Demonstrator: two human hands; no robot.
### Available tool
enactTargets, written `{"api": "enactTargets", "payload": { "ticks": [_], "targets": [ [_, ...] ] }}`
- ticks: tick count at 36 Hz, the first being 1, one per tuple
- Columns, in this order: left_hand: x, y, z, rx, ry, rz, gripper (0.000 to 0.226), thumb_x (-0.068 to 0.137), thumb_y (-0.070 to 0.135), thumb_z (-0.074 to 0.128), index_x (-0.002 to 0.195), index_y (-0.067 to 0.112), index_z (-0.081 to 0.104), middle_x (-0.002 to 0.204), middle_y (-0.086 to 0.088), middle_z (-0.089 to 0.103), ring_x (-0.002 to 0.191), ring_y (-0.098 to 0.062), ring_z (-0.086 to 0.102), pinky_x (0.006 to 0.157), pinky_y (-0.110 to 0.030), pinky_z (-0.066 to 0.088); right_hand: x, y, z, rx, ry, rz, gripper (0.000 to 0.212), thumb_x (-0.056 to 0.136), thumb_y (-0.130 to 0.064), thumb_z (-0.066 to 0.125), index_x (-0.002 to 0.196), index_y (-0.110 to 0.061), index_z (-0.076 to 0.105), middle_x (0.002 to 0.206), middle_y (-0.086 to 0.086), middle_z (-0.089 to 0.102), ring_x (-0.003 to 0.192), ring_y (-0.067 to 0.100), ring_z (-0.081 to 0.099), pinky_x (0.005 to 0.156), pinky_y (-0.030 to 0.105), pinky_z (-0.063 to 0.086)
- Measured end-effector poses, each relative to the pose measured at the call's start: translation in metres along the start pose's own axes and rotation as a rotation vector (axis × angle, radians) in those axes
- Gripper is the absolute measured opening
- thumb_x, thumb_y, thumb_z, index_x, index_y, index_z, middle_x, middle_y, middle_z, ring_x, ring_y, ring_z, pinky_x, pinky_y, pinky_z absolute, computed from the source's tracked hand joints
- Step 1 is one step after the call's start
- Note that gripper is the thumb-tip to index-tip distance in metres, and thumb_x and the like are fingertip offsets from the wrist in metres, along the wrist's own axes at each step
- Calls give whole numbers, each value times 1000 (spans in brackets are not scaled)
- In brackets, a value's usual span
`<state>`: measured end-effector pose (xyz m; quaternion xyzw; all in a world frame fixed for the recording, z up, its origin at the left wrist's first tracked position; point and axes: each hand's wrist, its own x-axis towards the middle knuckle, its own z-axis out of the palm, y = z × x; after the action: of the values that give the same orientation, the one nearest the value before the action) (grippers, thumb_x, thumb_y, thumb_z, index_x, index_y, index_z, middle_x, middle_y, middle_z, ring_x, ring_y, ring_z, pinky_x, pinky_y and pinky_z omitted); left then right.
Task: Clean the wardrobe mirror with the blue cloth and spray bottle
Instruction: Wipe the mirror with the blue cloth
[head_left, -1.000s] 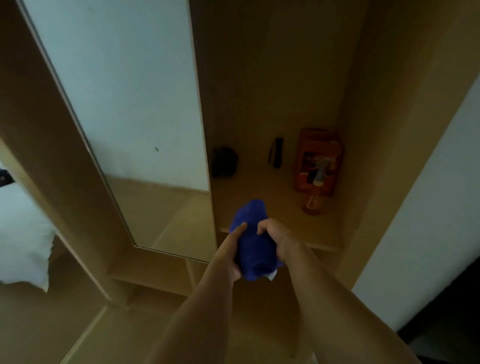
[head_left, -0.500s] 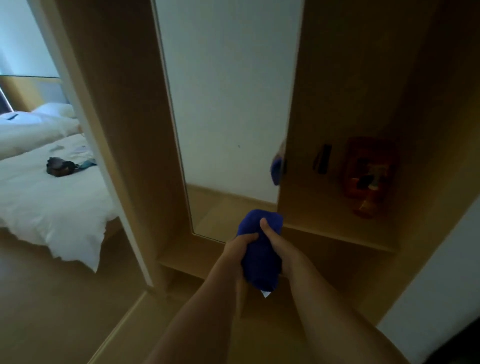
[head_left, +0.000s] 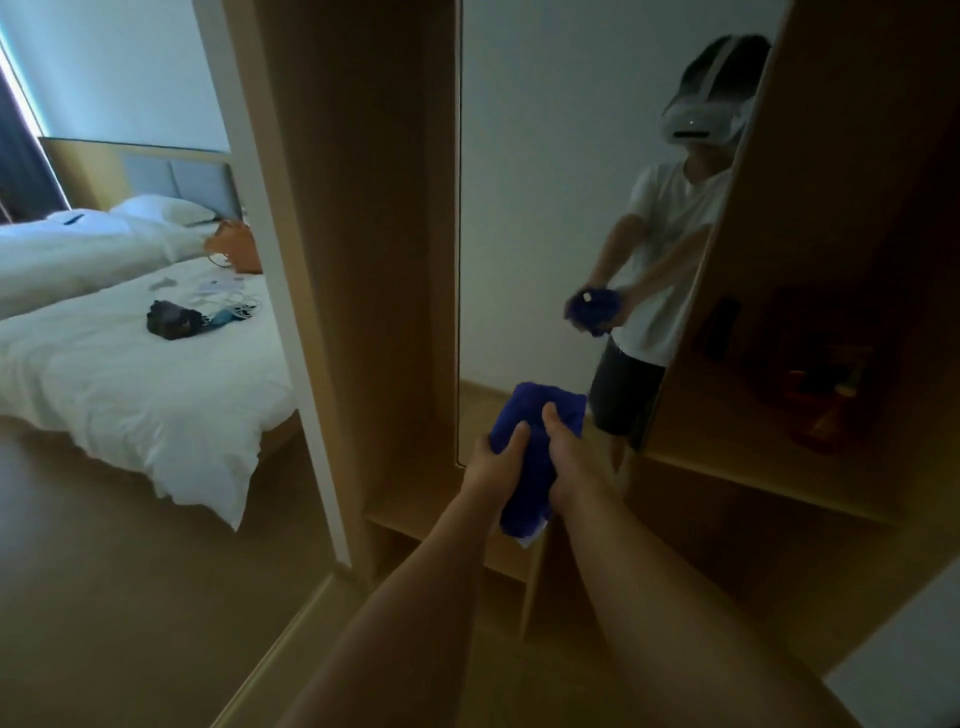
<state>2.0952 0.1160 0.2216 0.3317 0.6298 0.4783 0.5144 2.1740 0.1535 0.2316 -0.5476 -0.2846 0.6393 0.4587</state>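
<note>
Bed (head_left: 130, 364) far left with a dark pouch (head_left: 171, 319) on the white cover, then wardrobe frame (head_left: 358, 234), then mirror (head_left: 545, 197) with a reflected person inside. Low in front of the glass, left hand (head_left: 493, 462) and right hand (head_left: 569, 462) side by side, both curled round the bunched blue cloth (head_left: 535, 447), thumbs pressed into its front, not touching the mirror. Probably light, soft and floppy, safest gripped as a wad through the middle as now; spray bottle (head_left: 836, 415) apparently the dim orange shape on the shelf (head_left: 753, 467) at right, too dark to confirm.
</note>
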Motion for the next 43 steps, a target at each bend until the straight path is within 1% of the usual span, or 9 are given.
{"api": "enactTargets", "payload": {
  "ticks": [4,12,18,22,27,30,32,36,43],
  "targets": [
    [19,10,-10,102,6,87,69,68,66,63,120,26,43,111,-1,58,95,-21,59,86,-43,51,14,-5,19,-16,57,-75,40,83,-64,53,78,-25,42,75,-3,50,65,17,48,50,32,38],
    [73,54,-23,33,13,275,73,74,62,60,136,32,36,125,-1,54,106,-24,58,89,-46,50,42,-43,59,61,-106,-122,52,75,-63,64,105,-21,55,99,7,62,90,27,60,74,43,51],
    [95,100,-35,99,104,518,50,64,82,41,92,42,54,94,5,64,80,-13,65,76,-40,56,47,-81,100,138,-32,-443,33,79,-39,72,105,-23,62,95,1,70,85,19,66,65,32,52],
    [111,128,-46,180,201,641,58,76,76,36,81,23,59,93,-11,61,69,-20,61,61,-35,52,44,-94,125,142,83,-613,30,80,-44,69,101,-23,63,91,-1,71,82,16,67,75,34,56],
    [123,170,-48,236,222,718,50,83,66,39,73,20,57,85,-10,61,61,-17,57,53,-27,39,39,-124,146,147,222,-749,23,78,-55,66,87,-35,57,81,-10,68,74,7,65,62,23,50],
    [123,201,-42,324,341,863,38,85,62,37,81,27,52,86,8,54,69,-7,54,54,-21,36,39,-155,153,87,292,-827,18,81,-51,65,82,-36,54,81,-9,66,75,9,64,69,28,52],
    [118,223,-38,323,354,991,32,88,56,39,110,35,50,93,19,45,78,-2,50,60,-21,37,37,-177,154,26,349,-924,12,85,-43,64,86,-34,56,81,-10,65,77,10,63,71,28,51],
    [116,269,-32,331,268,1163,32,91,44,43,122,35,48,103,10,45,83,-5,49,58,-13,31,24,-217,156,-99,470,-1102,8,90,-27,61,96,-21,62,82,-5,66,72,8,61,59,18,45],
    [127,350,-41,212,241,1405,29,89,46,41,99,28,62,100,6,51,82,-3,47,67,-24,43,-7,-284,188,-255,587,-1258,23,92,-21,54,113,-17,60,100,4,67,92,22,63,86,44,51]
  ]
}}
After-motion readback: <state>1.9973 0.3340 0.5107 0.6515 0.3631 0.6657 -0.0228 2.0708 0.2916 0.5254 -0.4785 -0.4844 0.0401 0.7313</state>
